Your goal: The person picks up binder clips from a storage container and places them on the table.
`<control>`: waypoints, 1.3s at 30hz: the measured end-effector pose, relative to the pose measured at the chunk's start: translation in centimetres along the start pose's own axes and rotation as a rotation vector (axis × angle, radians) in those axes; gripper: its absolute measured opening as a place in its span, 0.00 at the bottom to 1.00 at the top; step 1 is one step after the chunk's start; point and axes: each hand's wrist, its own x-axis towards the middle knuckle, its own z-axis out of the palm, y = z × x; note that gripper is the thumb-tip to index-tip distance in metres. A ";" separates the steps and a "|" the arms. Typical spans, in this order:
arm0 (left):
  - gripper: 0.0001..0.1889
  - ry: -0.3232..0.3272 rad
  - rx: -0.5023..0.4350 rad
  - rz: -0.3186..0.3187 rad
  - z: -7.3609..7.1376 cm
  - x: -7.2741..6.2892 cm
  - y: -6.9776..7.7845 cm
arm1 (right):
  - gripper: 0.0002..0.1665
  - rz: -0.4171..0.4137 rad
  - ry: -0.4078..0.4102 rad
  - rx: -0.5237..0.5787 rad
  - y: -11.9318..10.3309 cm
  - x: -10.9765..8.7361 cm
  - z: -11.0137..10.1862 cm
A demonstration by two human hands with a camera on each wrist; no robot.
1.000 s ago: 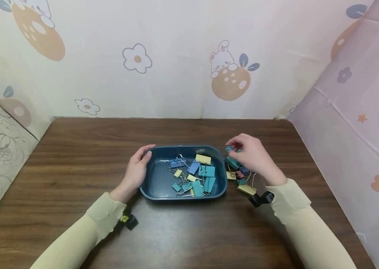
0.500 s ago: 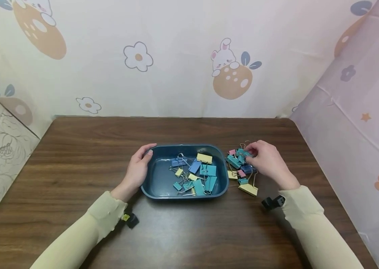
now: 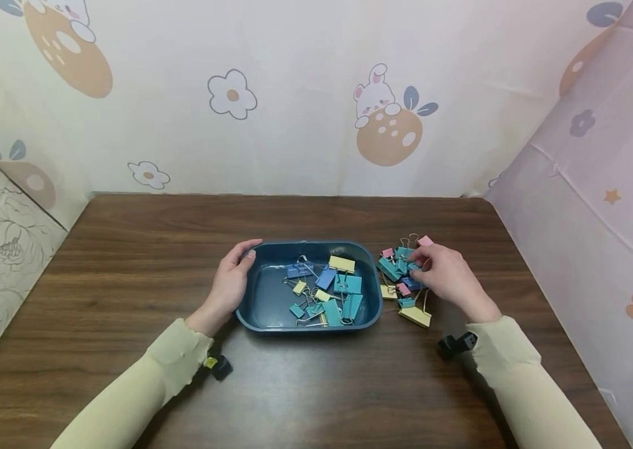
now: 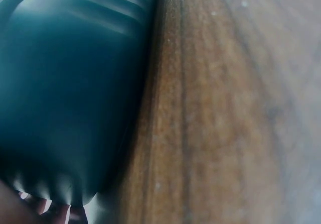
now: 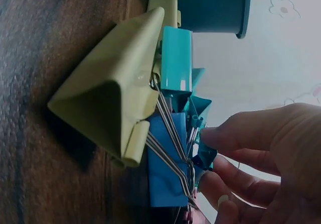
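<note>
My left hand [image 3: 228,284] holds the left end of a dark blue tray [image 3: 271,329], thumb on the rim and fingers along the outside wall. In the left wrist view the tray's outer wall [image 4: 75,93] fills the left side. Right of the tray, a pile of binder clips lies on the table. My right hand [image 3: 446,274] reaches into it, thumb and fingertips pinching a small teal binder clip [image 5: 205,153]. A pink clip [image 3: 425,241] shows just beyond those fingers. Closer to the wrist camera are a large yellow clip [image 5: 110,78] and a blue clip [image 5: 168,174].
Inside the tray lie several binder clips: yellow ones [image 3: 342,264], teal ones [image 3: 348,284] and blue ones [image 3: 325,279]. The brown wooden table [image 3: 170,231] meets a patterned curtain [image 3: 294,149] at the back, with more curtain along the right side.
My right hand has shifted rightward from the pile's upper left to its right side, and lately its fingers moved slightly. A pink clip now shows beside them. The left hand and tray stay put.
</note>
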 end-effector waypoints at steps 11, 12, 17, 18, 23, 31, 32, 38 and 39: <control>0.20 -0.021 -0.014 -0.041 0.0 0.3 0.4 | 0.11 0.005 0.234 0.108 -0.7 -0.6 0.4; 0.20 -0.029 -0.017 -0.041 0.0 0.4 0.4 | 0.11 0.001 0.254 0.130 -1.1 -0.6 0.5; 0.21 -0.039 -0.008 -0.051 -0.2 0.6 0.6 | 0.14 -0.027 0.261 0.290 -3.8 0.3 1.8; 0.21 -0.035 -0.006 -0.055 -0.2 0.6 0.7 | 0.16 -0.032 0.248 0.326 -4.4 0.6 2.2; 0.22 -0.035 -0.001 -0.083 -0.3 0.7 0.9 | 0.21 -0.004 0.144 0.466 -7.3 1.9 4.0; 0.18 -0.025 0.042 -0.070 -0.1 1.0 0.7 | 0.21 0.095 0.007 0.512 -9.3 3.1 6.1; 0.17 -0.022 0.049 -0.063 0.0 1.1 0.7 | 0.21 0.113 0.000 0.535 -9.3 3.3 6.2; 0.17 -0.007 0.098 0.001 -0.2 1.7 0.7 | 0.20 0.180 -0.033 0.666 -9.1 4.3 6.5; 0.17 -0.004 0.108 0.014 -0.3 1.8 0.7 | 0.20 0.183 -0.037 0.692 -9.1 4.5 6.6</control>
